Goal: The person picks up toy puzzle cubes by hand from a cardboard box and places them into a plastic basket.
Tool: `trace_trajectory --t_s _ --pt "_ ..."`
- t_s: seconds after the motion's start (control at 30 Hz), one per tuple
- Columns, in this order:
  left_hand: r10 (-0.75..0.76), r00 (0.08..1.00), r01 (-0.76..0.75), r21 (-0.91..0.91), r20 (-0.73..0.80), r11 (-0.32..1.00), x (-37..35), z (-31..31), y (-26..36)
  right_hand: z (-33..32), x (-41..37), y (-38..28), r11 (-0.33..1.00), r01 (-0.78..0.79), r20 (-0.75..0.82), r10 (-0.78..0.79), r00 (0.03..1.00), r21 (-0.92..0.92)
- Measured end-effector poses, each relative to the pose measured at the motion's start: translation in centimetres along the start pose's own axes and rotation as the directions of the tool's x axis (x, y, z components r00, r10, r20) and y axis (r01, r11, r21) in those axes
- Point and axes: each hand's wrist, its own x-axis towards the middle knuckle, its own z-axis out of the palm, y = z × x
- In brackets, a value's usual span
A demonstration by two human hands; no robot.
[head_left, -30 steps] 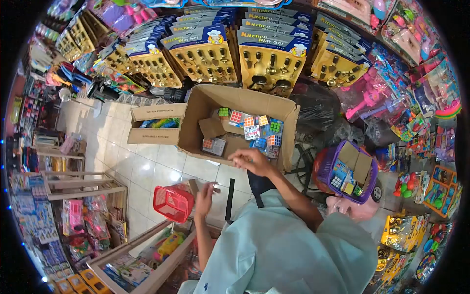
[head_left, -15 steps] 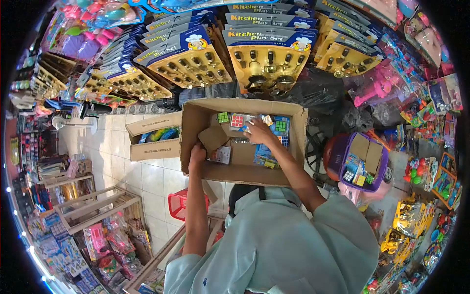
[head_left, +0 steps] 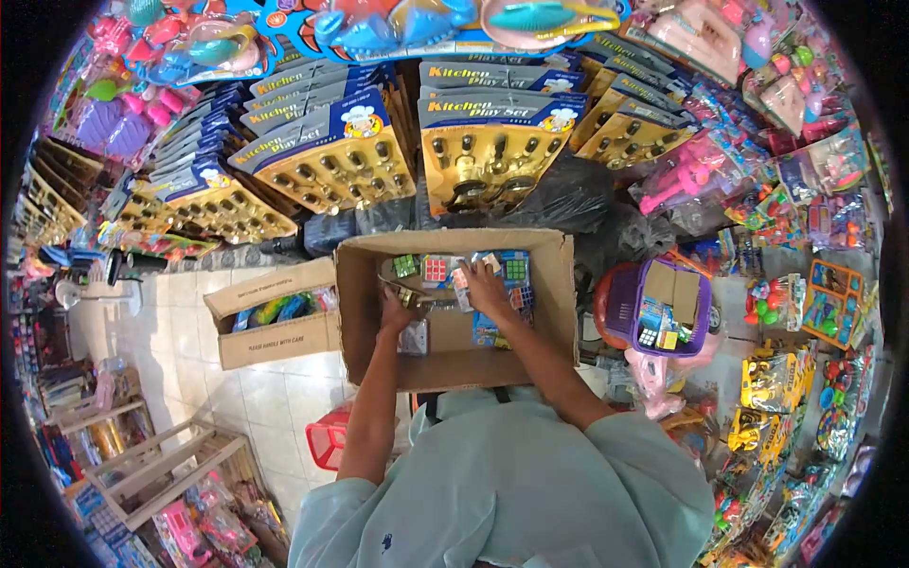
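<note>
Both hands are inside the box (head_left: 454, 364). The left hand (head_left: 395, 312) is curled, with a pack (head_left: 414, 337) at its 6 o'clock; whether it has a grip is unclear. The right hand (head_left: 488, 289) bends over cubes (head_left: 516, 270) at the box's 12 o'clock wall, and its hold is also unclear.

Box: brown cardboard carton (head_left: 454, 364), top open, flaps raised, standing at centre.
Cubes: packaged puzzle cubes (head_left: 435, 270), multicoloured faces, jumbled along the carton's far inner wall.
Single pack: 1 boxed cube (head_left: 414, 337), lying near-left inside.
</note>
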Motion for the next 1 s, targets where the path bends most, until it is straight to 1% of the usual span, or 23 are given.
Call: trace_trajectory --t_s 0.03,0.07,0.1,0.13,0.2,0.23,0.27,0.3,0.33,0.4,0.43,0.47,0.53,0.57,0.67,0.73,0.77,0.8,0.83,0.87,0.9,0.93,1.0 --pt "0.017 1.0 -0.016 0.087 -0.005 0.996 0.1 0.2 0.3 -0.6 0.0 -0.3 1.0 -0.031 0.046 0.03 0.998 0.004" --pt "0.031 0.999 -0.029 0.173 -0.01 0.984 0.3 0.3 0.6 -1.1 0.1 -0.5 0.999 -0.039 0.035 0.039 0.999 -0.01" --pt "-0.031 0.999 0.032 0.195 -0.007 0.98 0.8 0.7 0.5 -0.8 0.3 -0.3 0.998 -0.038 0.037 0.04 0.999 -0.052" --pt "-0.023 1.0 0.024 0.183 -0.004 0.983 1.4 1.1 0.4 -0.5 0.5 0.1 0.995 -0.035 0.042 0.039 0.998 -0.094" --pt "-0.005 0.999 0.013 0.191 -0.045 0.982 1.5 1.3 -0.5 -0.6 0.9 0.4 0.994 -0.088 0.02 0.089 0.996 -0.07" --pt "-0.008 0.999 0.015 0.198 -0.039 0.98 1.1 0.9 0.4 -1.5 0.8 0.4 0.997 -0.073 0.001 0.073 0.997 0.017" --pt "-0.098 0.994 0.108 0.215 -0.056 0.971 0.9 0.8 1.5 -2.2 0.5 0.3 0.992 -0.062 -0.023 0.065 0.998 0.109" --pt "-0.183 0.981 0.195 0.231 -0.071 0.953 0.5 0.1 2.9 -2.6 0.0 0.3 0.989 -0.056 -0.095 0.07 0.993 0.137" --pt "-0.172 0.983 0.181 0.239 -0.058 0.954 0.0 -0.9 3.9 -3.1 -0.5 0.0 0.987 -0.072 -0.103 0.087 0.991 0.142" --pt "-0.105 0.993 0.095 0.166 0.056 0.982 -0.6 -2.3 6.3 -4.6 -1.7 -0.2 0.943 -0.11 -0.094 0.146 0.985 0.313" --pt "-0.092 0.993 0.08 0.166 0.071 0.983 -0.9 -2.8 7.0 -5.4 -2.5 -0.5 0.92 -0.126 -0.081 0.168 0.983 0.371" --pt "-0.057 0.992 0.041 0.145 0.114 0.989 -1.4 -3.5 7.6 -6.1 -3.5 -0.7 0.918 -0.139 -0.087 0.184 0.979 0.372" --pt "0.01 0.979 -0.033 0.11 0.203 0.993 -2.6 -5.4 8.9 -7.3 -5.8 -1.0 0.851 0.015 -0.188 0.099 0.977 0.526" --pt "0.016 0.974 -0.045 0.122 0.226 0.991 -3.4 -6.3 9.7 -7.5 -6.9 -1.1 0.827 0.06 -0.243 0.094 0.966 0.56" --pt "0.107 0.955 -0.165 0.194 0.277 0.967 -6.6 -8.1 14.2 -10.3 -10.7 -2.9 0.743 0.006 -0.232 0.201 0.952 0.669" --pt "0.189 0.949 -0.246 0.218 0.254 0.944 -8.4 -8.3 16.2 -9.6 -12.8 -2.8 0.735 -0.054 -0.257 0.304 0.917 0.676" --pt "0.222 0.935 -0.265 0.127 0.276 0.956 -9.1 -8.1 16.9 -9.5 -13.8 -2.9 0.631 -0.068 -0.236 0.385 0.892 0.772" --pt "0.228 0.924 -0.276 0.123 0.308 0.953 -9.7 -7.8 17.2 -9.6 -15.0 -3.1 0.516 -0.071 -0.204 0.457 0.865 0.854" --pt "0.276 0.909 -0.299 0.027 0.312 0.954 -10.1 -7.4 17.5 -11.1 -16.6 -3.8 0.4 -0.043 -0.149 0.435 0.888 0.915" --pt "0.329 0.892 -0.323 -0.071 0.31 0.944 -10.2 -6.9 17.9 -12.4 -17.9 -4.4 0.399 -0.048 -0.156 0.463 0.873 0.916" --pt "0.323 0.88 -0.293 -0.137 0.347 0.946 -10.4 -6.3 17.7 -13.3 -19.2 -5.1 0.334 0.096 -0.251 0.46 0.852 0.938" --pt "0.338 0.864 -0.306 -0.143 0.373 0.941 -10.4 -5.8 18.1 -13.6 -20.3 -5.3 0.268 0.24 -0.344 0.463 0.817 0.933" --pt "0.396 0.831 -0.297 -0.29 0.39 0.91 -11.1 -5.0 18.5 -11.6 -22.4 -4.3 0.277 0.27 -0.38 0.512 0.771 0.922"
